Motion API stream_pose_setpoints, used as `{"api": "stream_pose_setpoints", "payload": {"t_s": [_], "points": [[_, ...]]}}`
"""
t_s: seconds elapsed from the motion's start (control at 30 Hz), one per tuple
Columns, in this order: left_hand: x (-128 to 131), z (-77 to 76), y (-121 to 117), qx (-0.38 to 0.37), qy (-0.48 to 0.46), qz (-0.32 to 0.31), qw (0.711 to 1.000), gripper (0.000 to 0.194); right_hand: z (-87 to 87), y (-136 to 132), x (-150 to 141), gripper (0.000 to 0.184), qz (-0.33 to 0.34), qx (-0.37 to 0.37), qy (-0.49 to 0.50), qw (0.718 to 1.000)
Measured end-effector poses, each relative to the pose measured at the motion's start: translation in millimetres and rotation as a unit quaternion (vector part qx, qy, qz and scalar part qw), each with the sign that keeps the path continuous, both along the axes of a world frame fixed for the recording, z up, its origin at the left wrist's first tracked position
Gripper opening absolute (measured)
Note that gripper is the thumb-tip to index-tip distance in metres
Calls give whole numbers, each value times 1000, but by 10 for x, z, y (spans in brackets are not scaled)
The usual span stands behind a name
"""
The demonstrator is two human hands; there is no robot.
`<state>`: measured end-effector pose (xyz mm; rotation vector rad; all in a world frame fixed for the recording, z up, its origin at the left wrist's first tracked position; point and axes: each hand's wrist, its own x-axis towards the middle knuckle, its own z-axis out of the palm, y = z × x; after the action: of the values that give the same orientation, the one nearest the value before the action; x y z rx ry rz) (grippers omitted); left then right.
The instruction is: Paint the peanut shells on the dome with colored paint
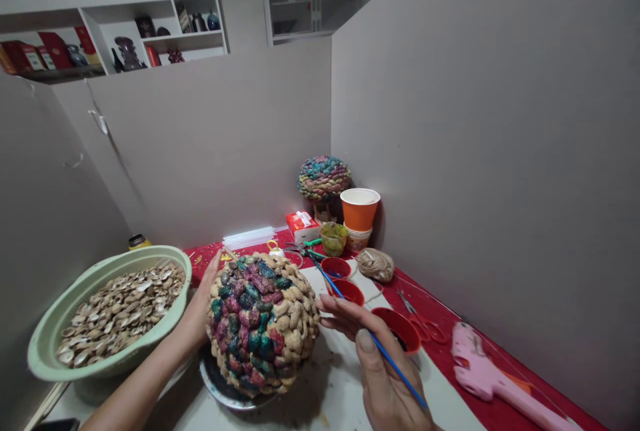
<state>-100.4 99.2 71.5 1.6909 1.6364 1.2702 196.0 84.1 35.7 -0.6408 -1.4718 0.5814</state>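
Observation:
A ball covered in peanut shells (263,324), partly painted teal and magenta, rests on a plate (220,388) in front of me. My left hand (200,308) presses flat against its left side, fingers stretched up. My right hand (373,361) pinches a thin blue paintbrush (350,308), whose tip points toward the small red paint cups (347,291). A third red cup (400,329) sits just beyond my right fingers.
A green colander (65,324) full of peanut shells stands at the left. At the back sit a finished painted shell ball (324,178), orange cups (360,208), a twine ball (376,264) and a red box (301,223). A pink glue gun (493,378) and scissors (425,324) lie right. Grey partition walls enclose the desk.

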Motion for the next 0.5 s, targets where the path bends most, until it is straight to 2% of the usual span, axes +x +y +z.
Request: {"api": "stream_pose_setpoints", "payload": {"t_s": [0.07, 0.17, 0.27, 0.33, 0.4, 0.5], "points": [[-34, -57, -153, -14, 12, 8, 1000, 116, 5, -1, -2, 32, 3, 2, 8, 1000], [-51, -170, -467, -24, 7, 39, 999, 104, -18, -4, -3, 31, 13, 0, 19, 1000], [33, -287, -830, -42, -128, 101, 986, 95, -68, -15, -4, 32, 32, -8, 26, 999], [153, -330, -1042, -32, -243, 143, 959, 98, -102, -24, -7, 33, 41, -22, 28, 999], [290, -328, -1194, -27, -335, 175, 925, 94, -132, -32, -11, 33, 49, -40, 35, 997], [442, -256, -1291, -66, -423, 168, 888, 110, -161, -40, -16, 32, 69, -56, 51, 995]]}}
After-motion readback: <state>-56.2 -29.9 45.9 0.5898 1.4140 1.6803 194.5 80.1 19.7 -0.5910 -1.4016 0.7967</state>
